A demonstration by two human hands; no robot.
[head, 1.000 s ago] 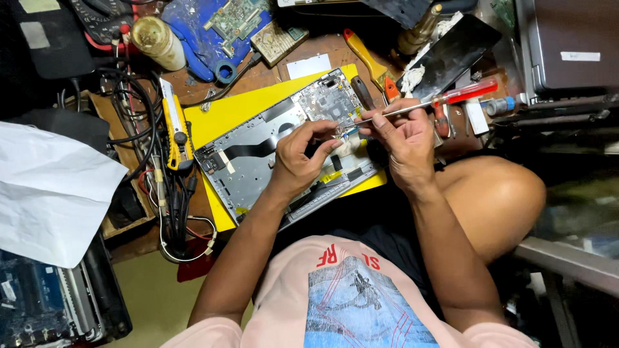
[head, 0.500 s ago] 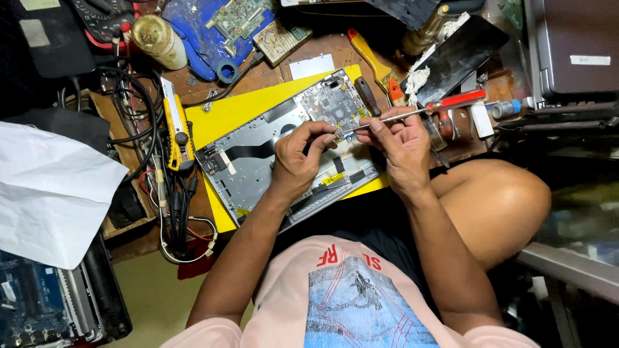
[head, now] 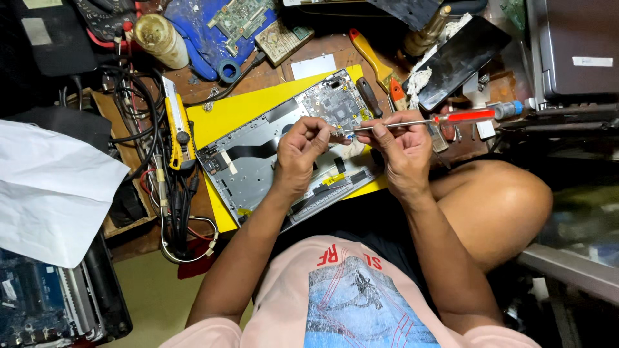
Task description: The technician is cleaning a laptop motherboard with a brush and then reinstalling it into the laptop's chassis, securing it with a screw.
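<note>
Two hands meet over the opened laptop [head: 258, 161]: right hand [head: 400, 151] grips a red-handled screwdriver [head: 419, 121], left hand [head: 300, 151] pinches its tip; yellow label [head: 335, 180] just below the fingers.

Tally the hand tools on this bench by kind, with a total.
Screwdrivers: 3 (red-handled screwdriver held in the right hand with the left hand at its tip, yellow-handled screwdriver, dark-handled screwdriver)
Utility knives: 1 (yellow utility knife)
Total: 4
</note>
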